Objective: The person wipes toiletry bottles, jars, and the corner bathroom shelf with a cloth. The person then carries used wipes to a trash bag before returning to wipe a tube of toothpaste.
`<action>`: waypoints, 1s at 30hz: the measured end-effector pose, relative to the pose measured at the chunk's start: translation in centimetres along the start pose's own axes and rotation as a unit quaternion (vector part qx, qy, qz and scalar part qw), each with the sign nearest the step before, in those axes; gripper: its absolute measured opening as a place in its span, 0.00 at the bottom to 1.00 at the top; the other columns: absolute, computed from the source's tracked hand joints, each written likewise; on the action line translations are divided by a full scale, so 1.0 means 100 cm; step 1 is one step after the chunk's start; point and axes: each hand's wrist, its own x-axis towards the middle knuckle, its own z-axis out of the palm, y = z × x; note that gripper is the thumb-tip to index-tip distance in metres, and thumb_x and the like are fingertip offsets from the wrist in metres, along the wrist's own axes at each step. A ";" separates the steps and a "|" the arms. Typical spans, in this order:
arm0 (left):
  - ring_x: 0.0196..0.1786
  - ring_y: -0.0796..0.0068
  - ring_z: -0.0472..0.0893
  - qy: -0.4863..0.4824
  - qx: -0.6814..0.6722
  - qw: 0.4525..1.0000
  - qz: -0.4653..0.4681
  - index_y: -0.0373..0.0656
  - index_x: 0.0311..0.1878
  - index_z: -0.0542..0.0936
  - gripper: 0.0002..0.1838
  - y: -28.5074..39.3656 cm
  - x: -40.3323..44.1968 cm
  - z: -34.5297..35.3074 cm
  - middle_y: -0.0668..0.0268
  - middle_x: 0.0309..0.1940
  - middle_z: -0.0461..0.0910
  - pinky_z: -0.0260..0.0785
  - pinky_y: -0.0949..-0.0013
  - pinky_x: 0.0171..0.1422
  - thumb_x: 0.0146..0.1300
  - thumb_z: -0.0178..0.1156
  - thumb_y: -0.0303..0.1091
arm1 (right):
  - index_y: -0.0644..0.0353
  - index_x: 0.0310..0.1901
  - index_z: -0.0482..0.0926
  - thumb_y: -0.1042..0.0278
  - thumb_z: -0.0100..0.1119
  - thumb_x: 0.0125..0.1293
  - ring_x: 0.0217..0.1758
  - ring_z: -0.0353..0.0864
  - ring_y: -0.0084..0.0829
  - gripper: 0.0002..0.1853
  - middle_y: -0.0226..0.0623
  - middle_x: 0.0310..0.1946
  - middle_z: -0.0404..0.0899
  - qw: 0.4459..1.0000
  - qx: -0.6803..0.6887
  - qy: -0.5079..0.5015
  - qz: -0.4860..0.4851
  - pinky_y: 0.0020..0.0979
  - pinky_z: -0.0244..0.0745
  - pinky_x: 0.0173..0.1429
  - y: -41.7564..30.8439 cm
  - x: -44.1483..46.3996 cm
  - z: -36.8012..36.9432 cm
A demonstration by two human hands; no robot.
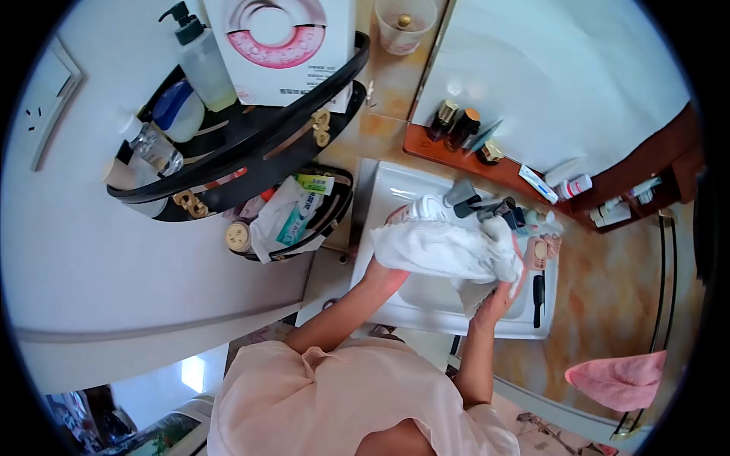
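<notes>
A white cloth (445, 249) is bunched up and held above the white sink (430, 296). My left hand (389, 275) grips its left end, with the fingers mostly hidden under the fabric. At the cloth's lower right end my right hand (493, 301) is closed on it, and a thin pinkish edge shows beside that hand. Part of the cloth hangs down over the basin near my right hand. Behind the cloth, bottles and a grey cup (459, 193) stand along the sink's back rim.
A black corner shelf (251, 156) with bottles and a box juts out at upper left. Cosmetics stand on the red-brown ledge (456, 157) under the mirror. A black comb-like item (538, 296) lies on the sink's right rim. A pink towel (620, 380) hangs at right.
</notes>
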 end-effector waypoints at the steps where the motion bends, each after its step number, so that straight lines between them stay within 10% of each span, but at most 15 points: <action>1: 0.65 0.65 0.68 -0.037 0.037 0.998 0.025 0.47 0.68 0.62 0.24 0.001 0.002 0.007 0.62 0.62 0.68 0.62 0.60 0.69 0.71 0.47 0.40 | 0.62 0.58 0.67 0.62 0.46 0.68 0.65 0.67 0.39 0.19 0.49 0.62 0.67 0.999 -0.035 -0.005 -0.042 0.37 0.58 0.69 -0.014 0.000 0.008; 7: 0.67 0.61 0.66 0.039 0.136 0.989 0.054 0.50 0.71 0.58 0.35 -0.002 0.016 0.001 0.63 0.67 0.64 0.59 0.53 0.70 0.65 0.53 0.52 | 0.61 0.60 0.64 0.55 0.39 0.71 0.63 0.69 0.44 0.23 0.51 0.61 0.66 0.954 0.139 0.264 -0.034 0.45 0.66 0.66 -0.049 -0.008 0.010; 9: 0.70 0.60 0.63 0.003 0.107 0.994 -0.009 0.54 0.72 0.56 0.38 0.015 0.014 0.011 0.65 0.68 0.63 0.57 0.48 0.70 0.63 0.49 0.62 | 0.60 0.64 0.62 0.42 0.41 0.70 0.63 0.67 0.38 0.32 0.43 0.60 0.68 0.899 0.410 -0.154 -0.009 0.41 0.62 0.67 -0.047 -0.004 -0.045; 13: 0.69 0.59 0.63 -0.088 0.066 0.991 -0.071 0.48 0.72 0.56 0.40 0.005 0.013 0.023 0.61 0.68 0.62 0.58 0.52 0.71 0.65 0.43 0.65 | 0.58 0.59 0.69 0.38 0.48 0.63 0.68 0.62 0.45 0.33 0.50 0.63 0.65 0.941 0.333 -0.040 0.032 0.46 0.63 0.66 -0.014 -0.011 0.006; 14: 0.69 0.59 0.64 -0.073 0.106 0.988 -0.081 0.47 0.72 0.56 0.38 -0.002 0.009 0.023 0.60 0.68 0.62 0.58 0.53 0.71 0.67 0.42 0.63 | 0.58 0.59 0.71 0.42 0.57 0.57 0.68 0.61 0.48 0.34 0.50 0.66 0.61 0.980 0.084 -0.152 -0.100 0.47 0.62 0.67 -0.027 0.004 0.026; 16: 0.67 0.59 0.67 0.103 0.117 0.981 -0.113 0.44 0.71 0.58 0.33 -0.014 0.005 0.028 0.58 0.67 0.63 0.59 0.56 0.71 0.70 0.41 0.56 | 0.57 0.57 0.75 0.57 0.68 0.48 0.69 0.59 0.55 0.32 0.51 0.67 0.61 0.879 -0.291 -0.239 -0.292 0.49 0.57 0.69 -0.060 0.016 0.060; 20: 0.67 0.61 0.65 -0.035 0.283 0.958 0.034 0.38 0.70 0.57 0.37 -0.008 -0.005 0.007 0.57 0.66 0.62 0.59 0.61 0.69 0.62 0.53 0.47 | 0.57 0.56 0.74 0.61 0.64 0.56 0.61 0.70 0.42 0.25 0.44 0.58 0.71 0.962 -0.120 -0.228 -0.091 0.39 0.67 0.62 -0.043 0.030 0.058; 25: 0.60 0.61 0.68 -0.217 0.665 0.658 0.278 0.37 0.68 0.58 0.44 0.002 -0.006 0.031 0.56 0.57 0.67 0.58 0.63 0.66 0.49 0.64 0.42 | 0.63 0.56 0.71 0.57 0.53 0.69 0.48 0.76 0.24 0.21 0.32 0.46 0.76 0.856 0.356 -0.082 0.366 0.24 0.72 0.52 0.018 0.007 0.048; 30: 0.62 0.64 0.67 0.018 0.333 0.934 0.130 0.38 0.69 0.57 0.39 -0.012 -0.012 0.045 0.59 0.58 0.67 0.56 0.63 0.68 0.59 0.57 0.47 | 0.64 0.63 0.64 0.56 0.51 0.65 0.71 0.57 0.46 0.29 0.49 0.69 0.56 0.989 0.000 -0.141 -0.051 0.41 0.52 0.72 -0.016 -0.006 0.061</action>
